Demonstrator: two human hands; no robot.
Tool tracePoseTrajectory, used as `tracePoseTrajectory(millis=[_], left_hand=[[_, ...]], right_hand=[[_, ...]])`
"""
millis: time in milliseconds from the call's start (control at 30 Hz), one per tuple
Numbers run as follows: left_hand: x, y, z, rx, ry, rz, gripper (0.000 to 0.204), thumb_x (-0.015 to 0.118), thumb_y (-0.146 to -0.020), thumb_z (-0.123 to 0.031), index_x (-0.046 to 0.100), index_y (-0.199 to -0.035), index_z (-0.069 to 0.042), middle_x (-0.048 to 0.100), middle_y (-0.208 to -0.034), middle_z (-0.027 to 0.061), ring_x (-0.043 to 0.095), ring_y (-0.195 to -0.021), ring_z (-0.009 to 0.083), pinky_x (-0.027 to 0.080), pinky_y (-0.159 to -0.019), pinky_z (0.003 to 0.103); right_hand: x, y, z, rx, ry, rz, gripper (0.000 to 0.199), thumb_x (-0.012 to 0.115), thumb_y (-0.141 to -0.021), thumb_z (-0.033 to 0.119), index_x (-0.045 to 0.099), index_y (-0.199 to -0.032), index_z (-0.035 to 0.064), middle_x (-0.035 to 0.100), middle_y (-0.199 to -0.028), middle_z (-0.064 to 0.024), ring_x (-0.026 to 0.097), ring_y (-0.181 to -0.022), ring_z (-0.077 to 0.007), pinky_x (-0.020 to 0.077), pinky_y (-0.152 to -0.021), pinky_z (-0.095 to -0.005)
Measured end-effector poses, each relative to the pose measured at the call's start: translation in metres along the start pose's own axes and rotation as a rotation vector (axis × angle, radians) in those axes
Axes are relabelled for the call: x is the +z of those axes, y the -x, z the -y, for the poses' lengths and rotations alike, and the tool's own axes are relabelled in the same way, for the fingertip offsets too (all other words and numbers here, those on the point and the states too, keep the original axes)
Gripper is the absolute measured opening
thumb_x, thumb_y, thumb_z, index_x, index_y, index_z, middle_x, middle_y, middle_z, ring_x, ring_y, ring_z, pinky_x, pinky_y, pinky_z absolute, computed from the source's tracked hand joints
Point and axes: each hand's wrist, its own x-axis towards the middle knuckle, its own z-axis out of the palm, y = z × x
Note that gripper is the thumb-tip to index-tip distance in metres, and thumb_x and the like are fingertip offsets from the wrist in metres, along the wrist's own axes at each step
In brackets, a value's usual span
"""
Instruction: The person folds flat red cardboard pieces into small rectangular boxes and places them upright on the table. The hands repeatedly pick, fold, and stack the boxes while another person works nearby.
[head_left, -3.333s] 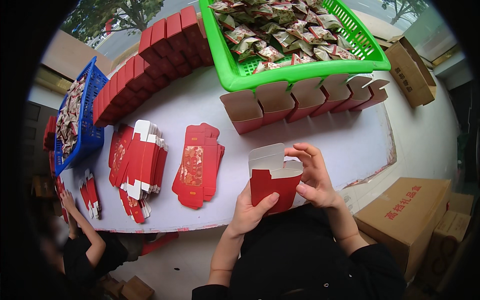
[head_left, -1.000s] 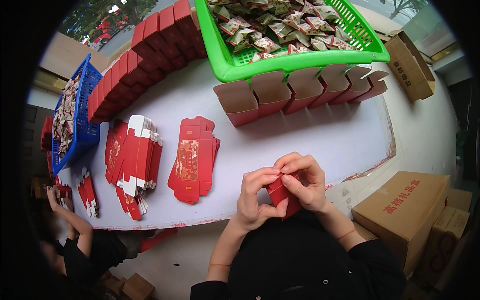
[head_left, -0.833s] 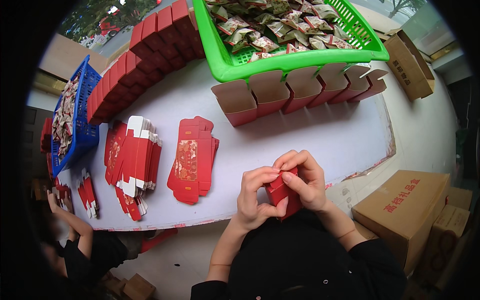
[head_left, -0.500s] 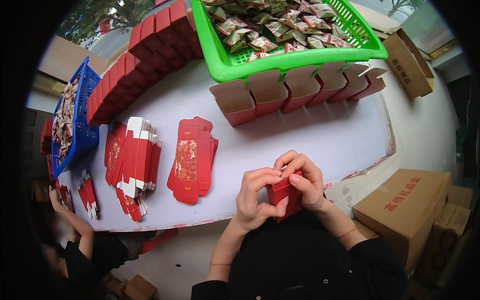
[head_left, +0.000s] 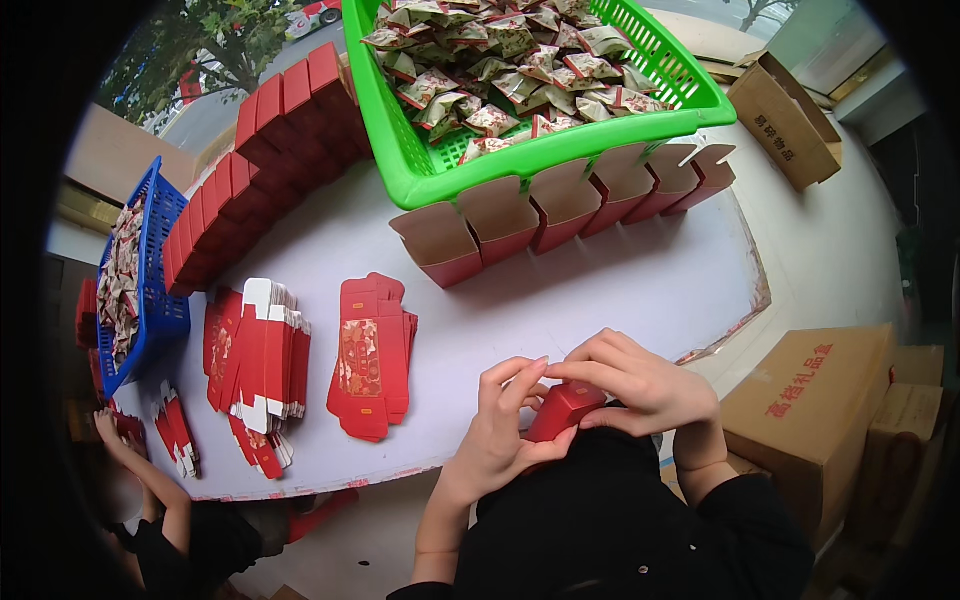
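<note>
Fingers of both hands close around a small red carton (head_left: 563, 408) held just off the near edge of the white table (head_left: 620, 300), right in front of the person's dark top. Her left hand (head_left: 500, 430) cups it from below and the side, thumb and forefinger curled onto its end; the right hand (head_left: 640, 385) lies over the top with the fingertips bent down onto the same end, so neither hand is open and both have a hold on the box. It looks like thin printed card: light, stiff along its folds but easy to dent on the flat faces, and a little glossy, so I would judge the corners and creased edges the safest places to pinch. Just beyond the hands lies a stack of flat red box blanks (head_left: 370, 360), with a fanned pile of more blanks (head_left: 255, 365) to its left. Farther back stands a row of open folded boxes (head_left: 560, 205), touching the front of a green basket (head_left: 520, 160) heaped with wrapped snacks. A long bank of closed red boxes (head_left: 260, 150) curves away on the left, beside a blue basket (head_left: 150, 270). Another person's hand (head_left: 110, 430) works at the lower left, and brown cardboard cases (head_left: 810, 400) sit on the floor to the right.
</note>
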Motion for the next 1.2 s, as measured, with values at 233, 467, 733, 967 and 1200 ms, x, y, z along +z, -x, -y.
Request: tracePoseTrajectory(millis=[233, 467, 733, 967, 1200], left_hand=[[0.011, -0.01, -0.005, -0.03, -0.006, 0.06, 0.089, 0.08, -0.065, -0.007, 0.029, -0.137, -0.003, 0.031, -0.129, 0.019, 0.059, -0.097, 0.0283, 0.051, -0.083, 0.037], [-0.017, -0.003, 0.013, -0.065, -0.347, -0.289, 0.054, 0.068, -0.077, -0.009, 0.044, -0.124, 0.001, 0.044, -0.12, 0.0179, 0.051, -0.1, 0.0262, 0.047, -0.078, 0.034], [-0.024, -0.009, 0.015, -0.387, -0.453, -0.456, 0.062, 0.062, -0.083, -0.014, 0.031, -0.134, 0.004, 0.037, -0.133, 0.0208, 0.04, -0.12, 0.032, 0.037, -0.094, 0.039], [-0.021, -0.021, 0.016, -0.449, -0.488, -0.34, 0.072, 0.063, -0.084, -0.019, 0.022, -0.138, 0.007, 0.03, -0.138, 0.0271, 0.031, -0.128, 0.0383, 0.028, -0.105, 0.045], [-0.023, -0.019, 0.02, -0.447, -0.494, -0.346, 0.07, 0.062, -0.084, -0.019, 0.024, -0.137, 0.007, 0.033, -0.137, 0.0264, 0.032, -0.127, 0.0387, 0.029, -0.104, 0.045]], right_hand=[[-0.007, 0.017, 0.008, 0.071, 0.132, 0.092, 0.053, 0.059, -0.073, -0.006, 0.053, -0.123, 0.0109, 0.051, -0.105, -0.0123, 0.05, -0.091, -0.0266, 0.0438, -0.079, -0.0335], [-0.063, 0.088, -0.058, 0.366, -0.116, -0.662, 0.039, 0.054, -0.072, -0.017, 0.055, -0.105, 0.0031, 0.053, -0.109, -0.0083, 0.054, -0.1, -0.0206, 0.0445, -0.088, -0.0326], [-0.118, 0.134, -0.164, 0.706, -0.013, -0.934, 0.036, 0.058, -0.085, 0.001, 0.048, -0.119, 0.0011, 0.059, -0.107, -0.0082, 0.057, -0.09, -0.0165, 0.0473, -0.083, -0.03], [-0.145, 0.099, -0.183, 0.69, 0.029, -0.732, 0.035, 0.058, -0.087, 0.001, 0.049, -0.121, 0.0035, 0.057, -0.112, -0.0078, 0.056, -0.087, -0.0135, 0.0475, -0.075, -0.027], [-0.144, 0.08, -0.177, 0.757, 0.069, -0.667, 0.04, 0.061, -0.084, 0.001, 0.049, -0.122, 0.0041, 0.057, -0.114, -0.0059, 0.051, -0.075, -0.0092, 0.0466, -0.07, -0.0264]])
